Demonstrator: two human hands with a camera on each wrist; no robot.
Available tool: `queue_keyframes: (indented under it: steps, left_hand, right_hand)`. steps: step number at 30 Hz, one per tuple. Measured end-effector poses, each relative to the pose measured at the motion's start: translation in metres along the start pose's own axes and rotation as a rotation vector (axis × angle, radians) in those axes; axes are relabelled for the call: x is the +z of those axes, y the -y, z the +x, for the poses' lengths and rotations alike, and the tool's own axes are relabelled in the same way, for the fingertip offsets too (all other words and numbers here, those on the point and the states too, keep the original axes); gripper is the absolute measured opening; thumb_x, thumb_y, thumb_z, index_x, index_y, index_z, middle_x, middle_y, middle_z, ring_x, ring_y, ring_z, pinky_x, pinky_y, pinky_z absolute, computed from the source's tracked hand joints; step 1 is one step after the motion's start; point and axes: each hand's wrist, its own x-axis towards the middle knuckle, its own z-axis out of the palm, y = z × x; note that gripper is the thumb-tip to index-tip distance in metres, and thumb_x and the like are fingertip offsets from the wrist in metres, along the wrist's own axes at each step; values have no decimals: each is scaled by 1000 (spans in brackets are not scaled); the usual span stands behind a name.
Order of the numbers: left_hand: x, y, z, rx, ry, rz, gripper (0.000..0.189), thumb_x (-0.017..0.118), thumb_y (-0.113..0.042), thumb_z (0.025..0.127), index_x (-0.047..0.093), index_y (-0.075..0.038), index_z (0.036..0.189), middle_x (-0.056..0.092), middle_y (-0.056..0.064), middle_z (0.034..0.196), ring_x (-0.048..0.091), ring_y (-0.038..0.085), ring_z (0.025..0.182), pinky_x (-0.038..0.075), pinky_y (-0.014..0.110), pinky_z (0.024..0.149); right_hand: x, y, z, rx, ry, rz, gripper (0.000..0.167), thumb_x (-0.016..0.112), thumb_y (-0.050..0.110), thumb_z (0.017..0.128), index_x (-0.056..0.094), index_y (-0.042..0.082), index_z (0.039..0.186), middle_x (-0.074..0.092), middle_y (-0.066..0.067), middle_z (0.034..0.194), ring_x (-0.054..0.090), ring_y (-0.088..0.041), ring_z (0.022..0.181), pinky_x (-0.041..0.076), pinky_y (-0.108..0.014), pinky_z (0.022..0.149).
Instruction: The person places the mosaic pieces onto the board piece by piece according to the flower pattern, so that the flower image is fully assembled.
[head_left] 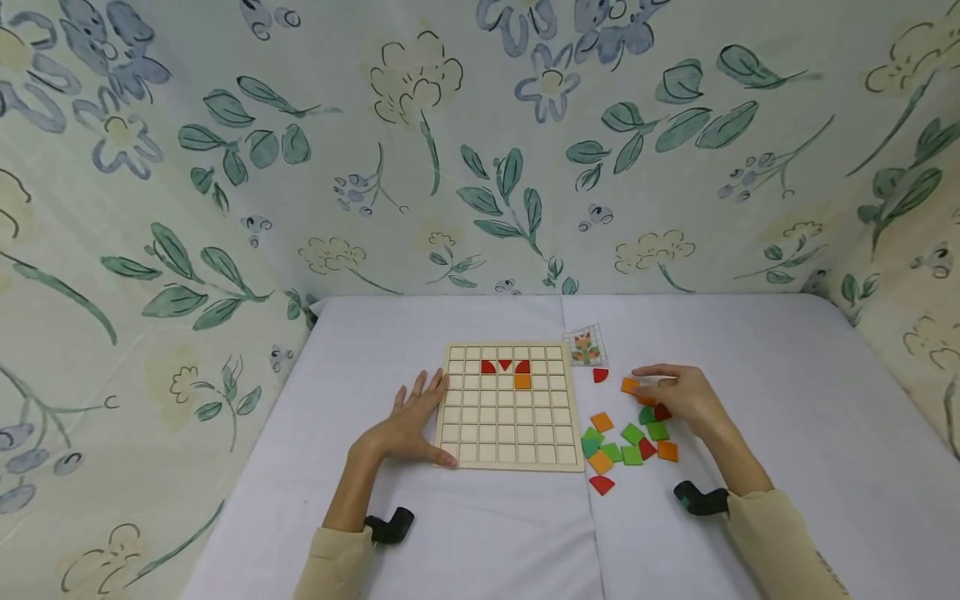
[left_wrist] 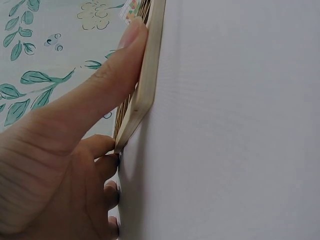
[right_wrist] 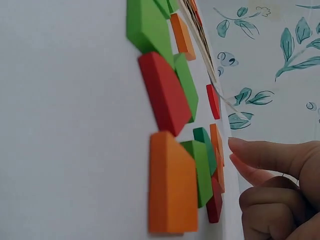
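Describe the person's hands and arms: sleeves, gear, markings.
The left hand and right hand are ungloved. The left sleeve and right sleeve are beige; the right has small dark marks, unreadable. The left wrist unit and right wrist unit are black and bent.

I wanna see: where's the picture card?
In the head view, the picture card lies beside the far right corner of the grid board, just beyond a red piece.

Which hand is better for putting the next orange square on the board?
Probably the right hand: its fingertips are by an orange square, near the other loose pieces. The left hand rests at the left edge of the board, away from those pieces.
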Motion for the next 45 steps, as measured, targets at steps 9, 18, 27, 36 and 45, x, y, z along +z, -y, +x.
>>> queue_keyframes:
  steps: [9, 18, 27, 36, 45]
  left_hand:
    - [0, 0, 1, 3, 2, -11, 139, 96, -45, 68, 5, -7, 167, -4, 9, 176, -16, 35, 162, -11, 61, 129]
    - [0, 0, 0, 9, 3, -21, 139, 96, -45, 69, 5, -6, 166, -4, 10, 176, -15, 36, 162, -12, 62, 129]
    - [1, 2, 0, 11, 14, -13, 141, 95, -48, 68, 3, -8, 167, -6, 9, 176, -16, 36, 162, -10, 63, 129]
    - [0, 1, -1, 12, -2, -11, 140, 96, -46, 68, 5, -6, 167, -3, 11, 176, -14, 37, 162, -10, 63, 129]
    - [0, 2, 0, 12, 4, -8, 140, 95, -48, 69, 4, -8, 167, -5, 9, 176, -16, 35, 162, -11, 62, 129]
  right_hand:
    - [-3, -8, 4, 49, 19, 18, 54, 80, 30, 91, 66, 4, 136, 63, -3, 84, 55, -24, 86, 41, -26, 66]
    - [3, -3, 7, 46, 43, 42, 49, 79, 22, 90, 67, 2, 134, 68, -5, 88, 57, -23, 83, 48, -24, 65]
    - [6, 0, 4, 47, 39, 42, 50, 79, 23, 91, 66, 1, 134, 61, -1, 78, 54, -21, 76, 43, -27, 62]
    - [6, 1, 4, 41, 47, 51, 51, 80, 26, 90, 67, 1, 133, 70, -5, 87, 57, -22, 78, 47, -26, 64]
    - [11, 3, 11, 22, 57, 35, 46, 79, 23, 90, 69, 3, 131, 51, 3, 63, 55, -19, 64, 45, -25, 56]
